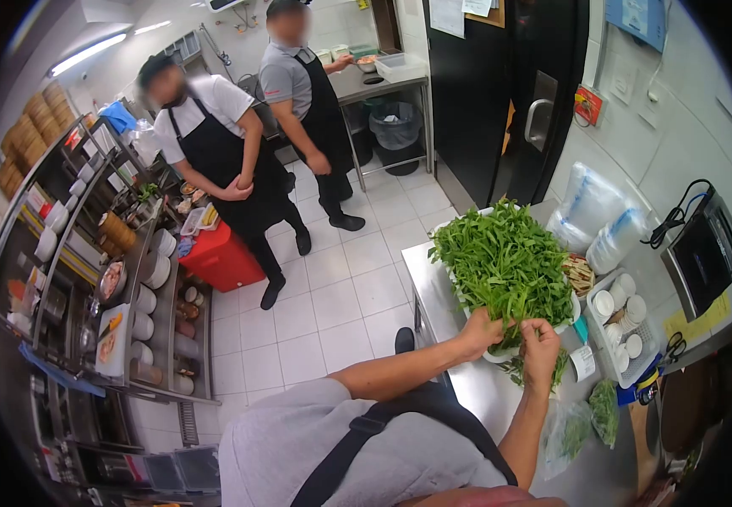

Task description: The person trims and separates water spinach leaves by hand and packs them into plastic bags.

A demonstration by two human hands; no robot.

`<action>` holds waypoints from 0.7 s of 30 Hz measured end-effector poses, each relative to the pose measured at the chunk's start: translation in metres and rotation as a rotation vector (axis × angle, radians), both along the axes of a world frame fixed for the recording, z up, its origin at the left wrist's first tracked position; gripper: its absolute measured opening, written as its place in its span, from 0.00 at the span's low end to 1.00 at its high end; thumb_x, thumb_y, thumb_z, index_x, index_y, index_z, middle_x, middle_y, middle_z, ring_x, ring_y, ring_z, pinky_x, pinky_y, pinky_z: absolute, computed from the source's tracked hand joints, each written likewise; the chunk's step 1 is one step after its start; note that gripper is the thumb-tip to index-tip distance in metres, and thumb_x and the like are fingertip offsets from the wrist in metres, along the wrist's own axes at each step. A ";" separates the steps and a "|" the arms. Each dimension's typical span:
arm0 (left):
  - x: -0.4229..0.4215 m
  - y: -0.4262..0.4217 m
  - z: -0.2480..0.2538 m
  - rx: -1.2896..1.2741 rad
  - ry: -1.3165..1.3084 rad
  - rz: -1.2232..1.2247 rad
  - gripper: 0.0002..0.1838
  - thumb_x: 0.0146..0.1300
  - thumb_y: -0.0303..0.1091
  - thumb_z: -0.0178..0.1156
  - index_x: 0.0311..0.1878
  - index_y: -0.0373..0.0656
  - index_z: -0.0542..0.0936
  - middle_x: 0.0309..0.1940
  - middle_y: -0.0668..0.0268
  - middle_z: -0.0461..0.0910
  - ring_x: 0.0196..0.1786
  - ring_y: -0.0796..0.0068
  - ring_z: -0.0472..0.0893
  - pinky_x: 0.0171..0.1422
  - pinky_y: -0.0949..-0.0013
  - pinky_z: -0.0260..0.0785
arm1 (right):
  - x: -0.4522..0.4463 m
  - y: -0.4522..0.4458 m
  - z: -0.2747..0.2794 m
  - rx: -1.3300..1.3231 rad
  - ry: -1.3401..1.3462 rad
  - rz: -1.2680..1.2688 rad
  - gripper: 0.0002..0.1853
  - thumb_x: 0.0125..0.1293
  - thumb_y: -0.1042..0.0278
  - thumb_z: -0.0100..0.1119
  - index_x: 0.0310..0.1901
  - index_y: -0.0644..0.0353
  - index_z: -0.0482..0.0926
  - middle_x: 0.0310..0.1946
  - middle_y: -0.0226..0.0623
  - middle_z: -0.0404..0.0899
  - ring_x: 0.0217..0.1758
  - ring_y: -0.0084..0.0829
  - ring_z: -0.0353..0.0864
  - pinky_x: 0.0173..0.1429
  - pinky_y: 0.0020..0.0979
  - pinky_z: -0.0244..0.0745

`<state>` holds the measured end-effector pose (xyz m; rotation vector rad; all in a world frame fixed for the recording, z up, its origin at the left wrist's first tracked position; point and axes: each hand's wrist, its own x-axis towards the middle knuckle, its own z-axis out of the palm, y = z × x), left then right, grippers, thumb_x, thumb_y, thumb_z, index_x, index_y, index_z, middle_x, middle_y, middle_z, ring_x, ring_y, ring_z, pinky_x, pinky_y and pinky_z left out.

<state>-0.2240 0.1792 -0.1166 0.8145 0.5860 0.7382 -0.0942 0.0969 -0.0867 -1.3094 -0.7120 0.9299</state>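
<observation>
A heap of long-leaved leafy greens (pixel 505 253) fills a white basket (pixel 565 321) on the steel counter (pixel 477 384). At the heap's near edge, my left hand (pixel 479 331) is closed around some stems of the greens. Close beside it, my right hand (pixel 540 348) is pinched, its fingertips near the same stems; whatever lies between them is too small to make out. Below my hands, more loose greens (pixel 559 372) lie on the counter. Clear plastic bags with greens (pixel 604 412) rest near my right forearm.
To the right are a white crate of cups (pixel 624 325), plastic bag rolls (pixel 590 207), scissors (pixel 676 345) and a dark screen device (pixel 704 253). Two people in black aprons (pixel 222 160) stand across the tiled floor (pixel 332 296), near a red box (pixel 221 258) and shelving (pixel 150 338).
</observation>
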 end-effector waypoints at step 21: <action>0.011 0.003 0.038 -0.163 -0.195 -0.340 0.12 0.73 0.31 0.58 0.55 0.38 0.80 0.39 0.72 0.75 0.28 0.87 0.63 0.28 0.80 0.55 | 0.048 -0.100 -0.029 -0.230 -0.315 -0.348 0.14 0.72 0.62 0.64 0.51 0.64 0.86 0.32 0.29 0.85 0.35 0.20 0.80 0.41 0.28 0.75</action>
